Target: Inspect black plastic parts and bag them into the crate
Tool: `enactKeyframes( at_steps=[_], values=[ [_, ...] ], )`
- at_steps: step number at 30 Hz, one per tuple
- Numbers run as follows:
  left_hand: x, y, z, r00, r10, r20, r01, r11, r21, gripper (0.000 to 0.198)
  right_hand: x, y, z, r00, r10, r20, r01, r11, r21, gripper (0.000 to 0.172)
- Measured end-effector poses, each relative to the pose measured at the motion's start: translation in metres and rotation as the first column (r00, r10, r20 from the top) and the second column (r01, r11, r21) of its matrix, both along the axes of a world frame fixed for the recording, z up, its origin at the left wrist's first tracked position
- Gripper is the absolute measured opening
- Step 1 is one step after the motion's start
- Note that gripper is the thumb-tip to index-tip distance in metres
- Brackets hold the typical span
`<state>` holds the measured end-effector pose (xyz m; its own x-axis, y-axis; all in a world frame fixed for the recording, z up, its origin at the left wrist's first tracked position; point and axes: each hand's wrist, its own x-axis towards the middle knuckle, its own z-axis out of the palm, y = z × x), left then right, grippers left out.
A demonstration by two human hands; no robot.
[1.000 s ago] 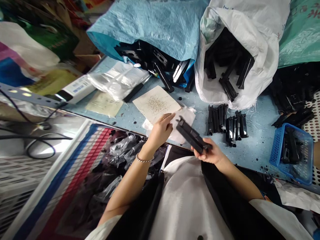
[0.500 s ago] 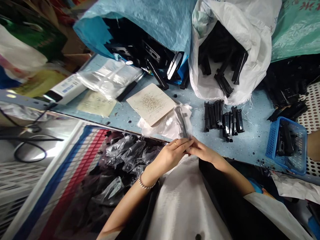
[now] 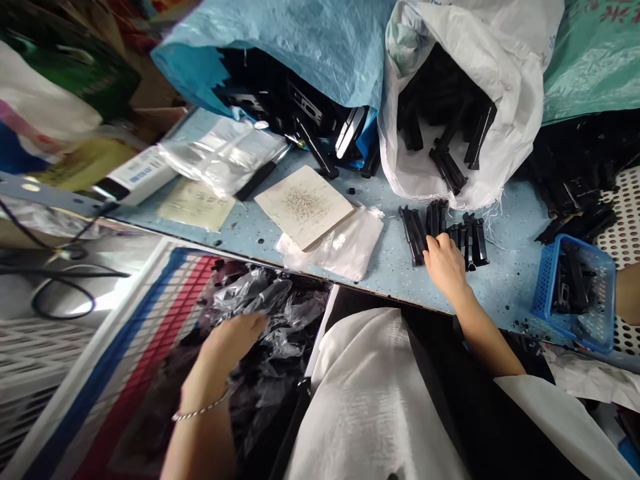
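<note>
My right hand (image 3: 445,263) is over the small black parts on the table, its fingers closed on one, mostly hidden beneath them. Left of it lie slim black oblong parts (image 3: 413,233), and more black parts (image 3: 475,241) lie to its right. My left hand (image 3: 235,343), smeared by motion, hangs over a crate of black parts in clear plastic bags (image 3: 270,297); whether its fingers hold anything is not visible. A stack of clear plastic bags (image 3: 367,243) lies at the table edge, partly under a square pale board (image 3: 303,207) with grit on it.
A blue sack (image 3: 310,40) and a white sack (image 3: 520,100), both with black parts inside, stand at the back. A blue basket (image 3: 545,280) is at the right, near another person's arm (image 3: 627,293). The striped crate (image 3: 150,333) stands below the table edge at left.
Both hands were together at the bag stack on a bagged part. The left hand has moved down-left over the crate, the right hand right to the black parts. The bagged part has left the stack.
</note>
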<state>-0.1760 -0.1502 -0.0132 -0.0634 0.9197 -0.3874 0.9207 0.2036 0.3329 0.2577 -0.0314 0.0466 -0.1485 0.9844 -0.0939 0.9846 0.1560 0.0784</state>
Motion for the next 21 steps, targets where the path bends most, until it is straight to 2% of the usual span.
enactKeyframes(
  at_steps=[2,3,4,6,8,10,11,12,13,15,16,17,18,19,20,21],
  values=[
    [0.054,0.031,0.017,0.983,-0.038,0.182,0.003,0.981,0.192,0.029,-0.007,-0.003,0.001,1.0,-0.005,-0.012,0.004,1.0,-0.008,0.029],
    [0.083,0.049,0.024,0.955,-0.099,0.279,0.006,0.949,0.315,0.03,-0.011,-0.004,0.0,1.0,-0.006,-0.023,0.006,1.0,-0.009,0.031],
    [0.11,0.066,0.028,0.933,-0.174,0.314,0.029,0.909,0.416,0.03,-0.016,-0.005,-0.001,0.999,-0.003,-0.034,0.002,1.0,-0.008,0.036],
    [0.153,0.096,0.028,0.941,-0.236,0.241,0.081,0.851,0.519,0.023,-0.021,-0.008,-0.007,0.998,0.007,-0.059,-0.008,1.0,-0.012,0.05],
    [0.174,0.118,0.021,0.961,-0.219,0.172,0.103,0.855,0.509,0.015,-0.019,-0.01,-0.015,0.994,-0.015,-0.112,0.011,0.999,-0.034,0.055],
    [0.173,0.131,0.015,0.964,-0.15,0.218,0.031,0.883,0.467,0.013,-0.009,-0.012,-0.021,0.965,-0.1,-0.242,0.082,0.993,-0.082,0.048],
    [0.167,0.135,0.013,0.952,-0.106,0.287,-0.032,0.898,0.438,0.014,-0.003,-0.013,-0.022,0.92,-0.161,-0.357,0.117,0.983,-0.142,0.043],
    [0.16,0.137,0.012,0.926,-0.06,0.372,-0.098,0.915,0.392,0.017,0.003,-0.013,-0.022,0.832,-0.236,-0.503,0.135,0.964,-0.229,0.04],
    [0.153,0.138,0.012,0.886,-0.01,0.464,-0.159,0.932,0.324,0.019,0.008,-0.013,-0.022,0.685,-0.322,-0.654,0.12,0.935,-0.335,0.039],
    [0.142,0.138,0.014,0.77,0.095,0.631,-0.238,0.96,0.146,0.024,0.007,-0.012,-0.019,0.254,-0.491,-0.833,-0.032,0.857,-0.515,0.042],
    [0.139,0.138,0.014,0.704,0.145,0.695,-0.257,0.964,0.059,0.025,0.001,-0.011,-0.018,0.037,-0.555,-0.831,-0.141,0.82,-0.555,0.045],
    [0.139,0.137,0.015,0.639,0.189,0.746,-0.27,0.963,-0.012,0.023,-0.009,-0.009,-0.017,-0.137,-0.603,-0.786,-0.248,0.789,-0.562,0.048],
    [0.139,0.136,0.015,0.58,0.217,0.785,-0.277,0.959,-0.06,0.02,-0.021,-0.006,-0.017,-0.257,-0.64,-0.724,-0.343,0.761,-0.551,0.051],
    [0.14,0.135,0.016,0.535,0.226,0.814,-0.286,0.955,-0.077,0.018,-0.035,-0.002,-0.018,-0.331,-0.673,-0.661,-0.426,0.732,-0.532,0.052],
    [0.142,0.134,0.017,0.512,0.211,0.833,-0.295,0.954,-0.06,0.016,-0.05,0.002,-0.021,-0.371,-0.7,-0.61,-0.484,0.706,-0.517,0.053],
    [0.142,0.132,0.018,0.518,0.168,0.838,-0.301,0.954,-0.006,0.012,-0.063,0.006,-0.024,-0.39,-0.719,-0.574,-0.512,0.688,-0.514,0.052]
  ],
)
